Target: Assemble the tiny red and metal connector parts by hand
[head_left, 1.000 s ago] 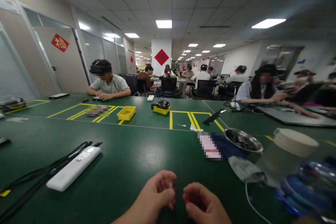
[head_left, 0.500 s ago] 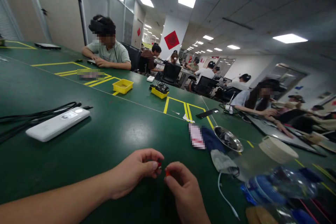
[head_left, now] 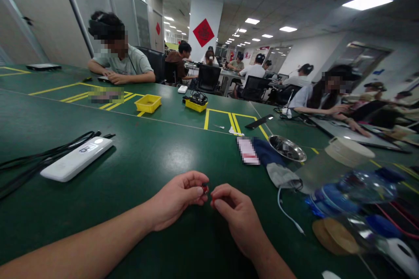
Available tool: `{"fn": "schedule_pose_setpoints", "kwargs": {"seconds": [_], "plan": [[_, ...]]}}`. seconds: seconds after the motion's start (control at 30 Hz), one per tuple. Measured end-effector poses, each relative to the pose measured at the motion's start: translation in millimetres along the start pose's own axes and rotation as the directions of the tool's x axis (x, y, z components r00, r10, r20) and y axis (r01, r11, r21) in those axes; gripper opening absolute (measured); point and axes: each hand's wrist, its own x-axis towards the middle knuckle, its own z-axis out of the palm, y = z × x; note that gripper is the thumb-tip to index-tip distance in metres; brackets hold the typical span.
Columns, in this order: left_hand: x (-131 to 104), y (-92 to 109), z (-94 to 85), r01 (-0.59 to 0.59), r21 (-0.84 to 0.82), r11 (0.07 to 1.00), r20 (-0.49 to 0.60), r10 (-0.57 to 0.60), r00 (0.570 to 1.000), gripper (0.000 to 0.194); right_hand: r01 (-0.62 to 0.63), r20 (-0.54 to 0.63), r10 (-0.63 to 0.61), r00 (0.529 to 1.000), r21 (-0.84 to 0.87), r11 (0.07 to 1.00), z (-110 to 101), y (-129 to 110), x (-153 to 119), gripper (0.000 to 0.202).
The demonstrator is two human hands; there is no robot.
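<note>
Pinches a small dark-and-red piece [head_left: 204, 188] between thumb and fingertips of the left hand [head_left: 181, 192], and a small red piece [head_left: 214, 199] in much the same way with the right hand [head_left: 234, 202]. Grip on either side drawn to a fine pinch, fingers curled, both pieces held over the bench [head_left: 157, 148], towards six o'clock in the view. Holds the fingertips of one hand just beside those of the other, apart by a narrow gap, with the dark-and-red piece at about ten o'clock from the red one. Cannot tell the full shape of either piece: too small, and largely covered by fingers.

Step in hand, judging by the closeness: handling two small pieces at the fingertips, turned towards each other, apparently not touching yet. Seems to call next for a steady left pinch, small corrections of angle from the right, and light pressure, with a risk of dropping something so small from a slip of the thumb.

Around the hands, shows a white device [head_left: 77, 159] towards nine o'clock, a yellow tray [head_left: 148, 103] between ten and eleven, and a yellow box [head_left: 196, 106] under tangled dark cables just short of twelve. Towards two o'clock, shows a metal bowl [head_left: 303, 155]; towards three, a grey pouch [head_left: 283, 176] and, farther out, a clear bottle [head_left: 363, 187] on its side.
</note>
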Motion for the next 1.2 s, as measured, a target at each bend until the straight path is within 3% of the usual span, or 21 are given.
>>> {"fn": "schedule_pose_setpoints", "kwargs": {"seconds": [0.33, 0.7, 1.2], "plan": [[1.3, 0.1, 1.1, 0.013, 0.072, 0.997, -0.013, -0.012, 1.000, 0.028, -0.057, -0.039, 0.066, 0.997, 0.208, 0.976, 1.4, 4.9, 1.8, 0.012], [2.5, 0.6, 3.2, -0.005, 0.122, 0.992, -0.016, 0.007, 1.000, 0.030, -0.128, -0.018, 0.133, 0.991, 0.173, 0.977, -2.7, 7.5, 1.8, 0.017], [3.7, 1.5, 2.1, 0.040, 0.105, 0.994, -0.009, -0.039, 0.999, 0.024, -0.071, -0.058, 0.085, 0.995, 0.218, 0.973, -1.1, 7.1, 0.0, 0.012]]}}
